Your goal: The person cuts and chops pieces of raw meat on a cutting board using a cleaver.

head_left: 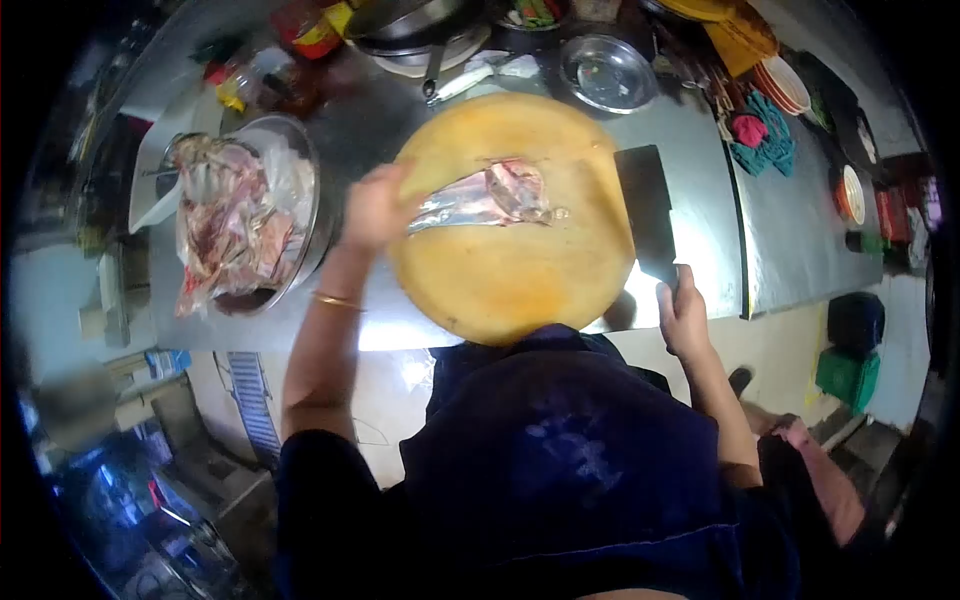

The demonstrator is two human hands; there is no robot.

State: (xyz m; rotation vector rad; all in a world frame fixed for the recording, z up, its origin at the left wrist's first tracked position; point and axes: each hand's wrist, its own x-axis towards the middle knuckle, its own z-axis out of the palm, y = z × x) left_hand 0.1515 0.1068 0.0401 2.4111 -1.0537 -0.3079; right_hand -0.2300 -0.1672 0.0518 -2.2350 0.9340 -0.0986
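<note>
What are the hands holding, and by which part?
The right hand holds a big knife by its handle end. The left hand is at the thin end of the meat, but it's too blurry to tell if it grips.

Shiny metal counter [700, 215] above pale floor [375, 395], green crate [846, 380] at right.
</note>
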